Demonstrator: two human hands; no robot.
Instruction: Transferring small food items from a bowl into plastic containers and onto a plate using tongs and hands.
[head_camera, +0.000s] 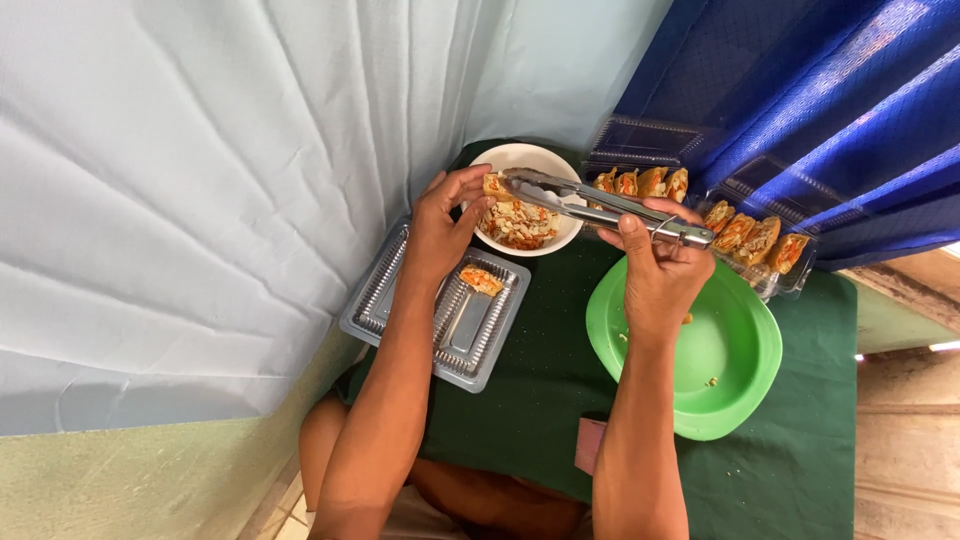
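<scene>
The roll piece (493, 185) sits clamped at the tips of my tongs (600, 205), over the near rim of the white bowl (530, 158). My right hand (660, 265) squeezes the tong handles, so that grip is closed on the tongs and the tongs are closed on the piece. My left hand (440, 235) has its fingertips on the piece too, thumb below and fingers above, pinching it lightly.

To do this well, I judge I should keep the squeeze steady and gentle: too hard and the filling crushes, too slack and the piece drops into the chopped filling (518, 222) just under the tips. My left fingers ought to take the weight fully before the tongs let go.

Below my left grip, toward me, lies the open clear tray (400, 300) with one piece (481, 280) in its near half. Beyond the tong handles stand two clear boxes: one (640, 183) right by the bowl, the other (755, 240) farther out past my right grip, both holding rows of pieces. Under my right wrist is the green plate (740, 350) with a few crumbs. All of it rests on the green-clothed desk (540, 380).
</scene>
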